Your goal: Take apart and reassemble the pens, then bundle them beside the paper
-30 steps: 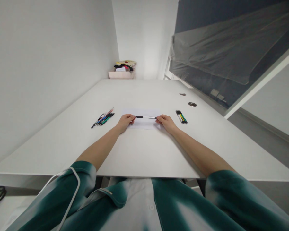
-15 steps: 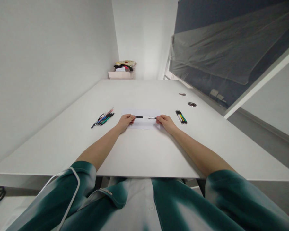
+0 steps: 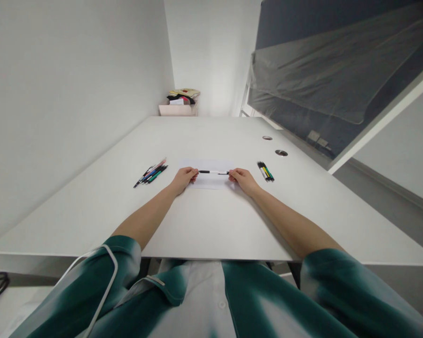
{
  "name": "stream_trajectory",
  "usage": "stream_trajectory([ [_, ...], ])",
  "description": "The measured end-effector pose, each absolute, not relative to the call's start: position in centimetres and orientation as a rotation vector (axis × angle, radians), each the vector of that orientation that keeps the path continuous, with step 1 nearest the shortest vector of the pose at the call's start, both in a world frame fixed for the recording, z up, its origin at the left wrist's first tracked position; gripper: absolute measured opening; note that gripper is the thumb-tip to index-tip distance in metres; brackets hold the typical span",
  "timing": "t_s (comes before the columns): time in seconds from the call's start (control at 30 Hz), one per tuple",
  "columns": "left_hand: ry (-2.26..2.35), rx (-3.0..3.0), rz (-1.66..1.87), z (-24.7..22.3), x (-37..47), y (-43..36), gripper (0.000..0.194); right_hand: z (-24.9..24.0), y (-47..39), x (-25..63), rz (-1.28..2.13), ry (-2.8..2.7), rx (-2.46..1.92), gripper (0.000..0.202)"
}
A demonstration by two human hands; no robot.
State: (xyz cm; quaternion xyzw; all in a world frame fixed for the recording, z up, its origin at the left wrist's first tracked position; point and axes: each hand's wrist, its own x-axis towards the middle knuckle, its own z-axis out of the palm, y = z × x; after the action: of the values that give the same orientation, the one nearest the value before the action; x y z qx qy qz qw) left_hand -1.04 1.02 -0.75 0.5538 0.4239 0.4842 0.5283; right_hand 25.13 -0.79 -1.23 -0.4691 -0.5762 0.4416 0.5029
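A black-and-white pen [image 3: 213, 172] lies level between my two hands, over a sheet of white paper [image 3: 207, 183]. My left hand [image 3: 185, 179] pinches its black end between thumb and fingers. At the other end, by the clip, my right hand [image 3: 244, 180] grips the pen in a similar pinch. Both tips are partly covered by my fingers. Left of my left hand lies a loose bunch of several pens [image 3: 151, 173] in black, blue, green and pink. To the right of my right hand, a few markers [image 3: 265, 171] in black, white, yellow and green lie side by side.
The white table [image 3: 211, 225] runs away from me along a wall on the left. A box with folded things [image 3: 178, 109] stands at its far end. Two round cable holes [image 3: 281, 153] mark the right side, near a dark covered panel [image 3: 320, 70]. A white cable [image 3: 109, 272] hangs over my left sleeve.
The pen seems to have turned slightly about its length, its clip now lower on the near side. Both hands keep their places, and the pens and markers lie as before.
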Motion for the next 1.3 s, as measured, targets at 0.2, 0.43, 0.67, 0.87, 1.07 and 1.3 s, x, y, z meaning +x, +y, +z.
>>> stream_trajectory([
  [0.2,1.019,1.331,1.149,-0.72,-0.99,1.04,0.043,-1.47,-0.55,25.11,1.070,-1.393,-1.123,0.046],
  [0.43,1.011,1.349,1.150,-0.69,-0.97,0.97,0.043,-1.50,-0.53,25.14,1.076,-1.381,-1.112,0.046],
  [0.67,1.011,1.357,1.151,-0.77,-1.00,1.01,0.042,-1.29,-0.73,25.05,1.071,-1.392,-1.125,0.048],
  [0.87,1.023,1.363,1.149,-0.80,-0.96,1.00,0.043,-1.00,-0.97,25.02,1.052,-1.422,-1.152,0.051],
  [1.07,1.033,1.362,1.146,-0.70,-0.94,0.92,0.042,-1.02,-0.91,24.99,1.054,-1.412,-1.160,0.051],
  [1.3,1.042,1.352,1.138,-0.81,-0.95,1.07,0.041,-1.11,-0.81,25.02,1.076,-1.401,-1.127,0.051],
])
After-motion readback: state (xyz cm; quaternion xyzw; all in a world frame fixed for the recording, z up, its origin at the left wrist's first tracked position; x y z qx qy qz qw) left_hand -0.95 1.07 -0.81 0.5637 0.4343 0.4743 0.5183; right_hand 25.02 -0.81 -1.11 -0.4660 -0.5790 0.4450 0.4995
